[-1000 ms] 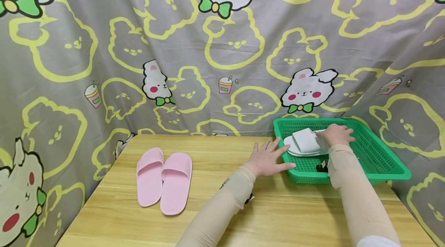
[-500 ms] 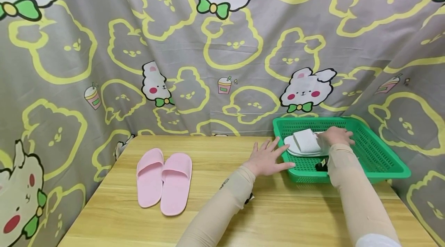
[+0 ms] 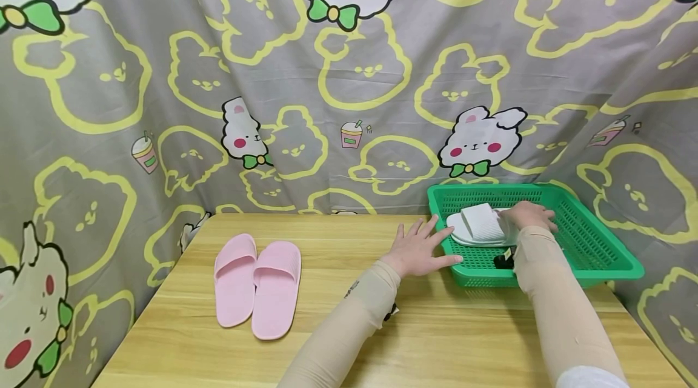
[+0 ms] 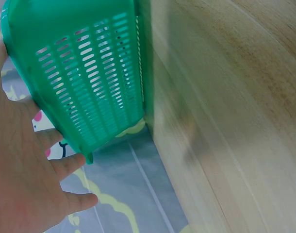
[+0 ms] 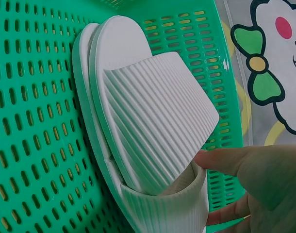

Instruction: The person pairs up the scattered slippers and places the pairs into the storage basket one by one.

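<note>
In the green basket (image 3: pixel 578 276), a pair of white slippers (image 3: pixel 482 222) lies stacked, one on the other, with ridged straps facing opposite ways. My right hand (image 3: pixel 528 216) is at their right end and hides part of them in the head view. In the right wrist view, its thumb (image 5: pixel 221 159) reaches in by the upper slipper's strap, and other fingers lie against the lower slipper's side, pinching the pair. With fingers spread, my left hand (image 3: pixel 417 251) touches the basket's left rim. A pair of pink slippers (image 3: pixel 275 297) sits side by side on the table at left.
The wooden table (image 3: pixel 447 339) bears everything. A grey patterned curtain (image 3: pixel 338 91) hangs close behind the basket and around both sides. The basket's raised walls surround the white slippers, and its right part extends past my right hand.
The fingers of my right hand have drawn in slightly at the white slippers. My left hand, the basket and the pink slippers stay in place.
</note>
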Tool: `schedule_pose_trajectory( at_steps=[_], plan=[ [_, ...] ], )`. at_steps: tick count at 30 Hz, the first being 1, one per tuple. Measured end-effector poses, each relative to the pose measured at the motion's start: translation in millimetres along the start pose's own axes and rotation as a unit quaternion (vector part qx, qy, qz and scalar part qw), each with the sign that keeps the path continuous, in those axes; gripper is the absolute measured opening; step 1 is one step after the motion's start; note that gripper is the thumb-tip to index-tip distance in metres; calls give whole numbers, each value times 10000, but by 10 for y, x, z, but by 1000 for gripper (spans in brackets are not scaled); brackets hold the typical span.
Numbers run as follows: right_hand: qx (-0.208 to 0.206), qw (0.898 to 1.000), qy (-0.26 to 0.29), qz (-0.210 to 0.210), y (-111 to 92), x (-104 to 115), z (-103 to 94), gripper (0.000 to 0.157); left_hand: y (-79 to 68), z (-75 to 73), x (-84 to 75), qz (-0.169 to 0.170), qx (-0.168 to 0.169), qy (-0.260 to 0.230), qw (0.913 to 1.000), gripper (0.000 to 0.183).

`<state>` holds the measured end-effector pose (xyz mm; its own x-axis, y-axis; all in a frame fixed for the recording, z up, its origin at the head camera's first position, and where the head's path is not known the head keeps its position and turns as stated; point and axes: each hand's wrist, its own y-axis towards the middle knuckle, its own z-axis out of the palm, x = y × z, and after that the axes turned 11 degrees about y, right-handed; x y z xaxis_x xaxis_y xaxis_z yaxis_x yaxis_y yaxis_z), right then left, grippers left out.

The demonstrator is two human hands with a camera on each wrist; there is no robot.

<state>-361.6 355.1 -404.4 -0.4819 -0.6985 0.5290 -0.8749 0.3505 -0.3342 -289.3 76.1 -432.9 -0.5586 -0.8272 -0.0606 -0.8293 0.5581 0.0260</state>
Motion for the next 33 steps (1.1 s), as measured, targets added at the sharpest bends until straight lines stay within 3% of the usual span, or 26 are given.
schedule_pose_trajectory(
  at_steps=[9,17,33],
  plan=[
    [30,9999,28,-106,9,-16,-11,85,-6,-3,2,16,-10,-72,10000,72],
    [-253,9992,63,-291,26,-15,-15,88,-5,-2,2,15,7,-95,10000,72],
    [-434,9980,13,-448,23,-16,-18,90,-3,1,4,34,25,-170,9998,72]
  ],
)
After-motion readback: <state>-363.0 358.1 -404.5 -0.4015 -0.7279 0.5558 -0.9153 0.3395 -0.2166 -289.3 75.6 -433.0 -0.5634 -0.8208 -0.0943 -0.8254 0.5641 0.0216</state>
